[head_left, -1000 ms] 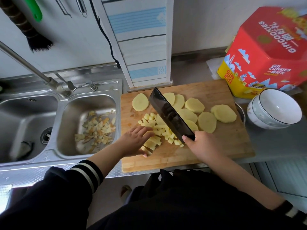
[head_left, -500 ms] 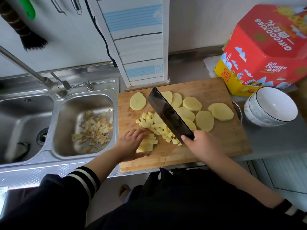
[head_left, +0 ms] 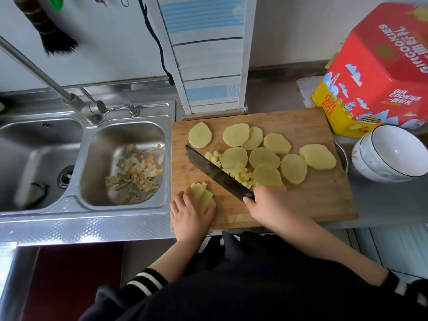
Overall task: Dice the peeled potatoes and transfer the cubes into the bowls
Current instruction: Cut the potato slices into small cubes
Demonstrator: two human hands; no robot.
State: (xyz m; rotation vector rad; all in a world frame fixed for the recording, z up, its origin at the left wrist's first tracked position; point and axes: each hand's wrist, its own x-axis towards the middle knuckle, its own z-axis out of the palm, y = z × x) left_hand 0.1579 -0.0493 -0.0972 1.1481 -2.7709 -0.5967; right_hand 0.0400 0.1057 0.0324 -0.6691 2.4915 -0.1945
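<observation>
On the far left, the sink [head_left: 129, 163] holds a scatter of potato peelings [head_left: 136, 170] in its right basin. Just right of it the cutting board [head_left: 324, 200] lies on the steel table [head_left: 382, 205]. At the board's near left corner the left hand [head_left: 191, 215] rests with fingers curled over a small stack of potato strips [head_left: 202, 193], pinning them down. A moment ago these strips lay against the pile of cubes; now they sit apart, turned and squared up, with the cleaver [head_left: 217, 173] lifted and angled between them and the finished potato cubes [head_left: 238, 172]. My reading is that one batch is diced and pushed aside, and the crosswise cuts on this stack come next.

The right hand [head_left: 275, 208] is wrapped around the cleaver's handle, index finger stretched along the blade's heel. Behind and right of the blade, about nine round potato slices [head_left: 264, 156] are spread over the board, still uncut, so most of the dicing remains. No cubes have reached the white bowls [head_left: 391, 154], which stand nested off the board's right edge, with the rim of a metal bowl [head_left: 342, 156] peeking out between them and the board.

Behind the bowls stands a red and yellow tin [head_left: 375, 72]; it reads "Gift COOKIES" on its side and again, upside down, on the lid, with Chinese characters too blurred to read.
</observation>
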